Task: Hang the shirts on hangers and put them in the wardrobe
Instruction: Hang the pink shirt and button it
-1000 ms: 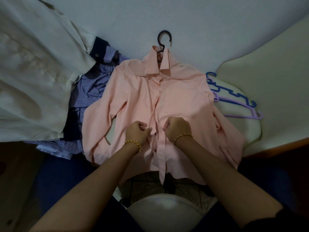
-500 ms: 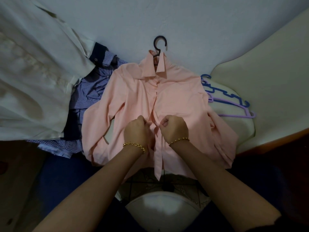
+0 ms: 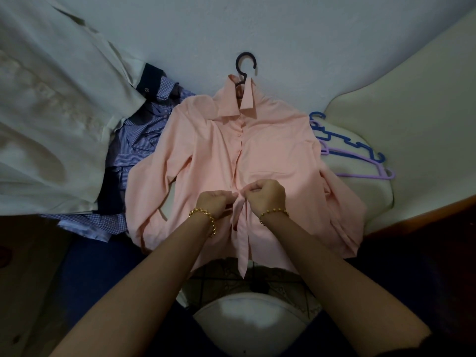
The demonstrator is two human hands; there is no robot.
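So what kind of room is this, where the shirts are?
Most likely a bedroom. The pink shirt lies on what looks like a bed with a pale sheet, a cream pillow sits at the right, and spare plastic hangers lie beside the shirt.

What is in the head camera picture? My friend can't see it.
A left hand and a right hand pinch the button strip of a pink shirt that lies flat with a dark hanger in its collar. A blue checked shirt and a cream garment lie on its left, spare hangers on its right.
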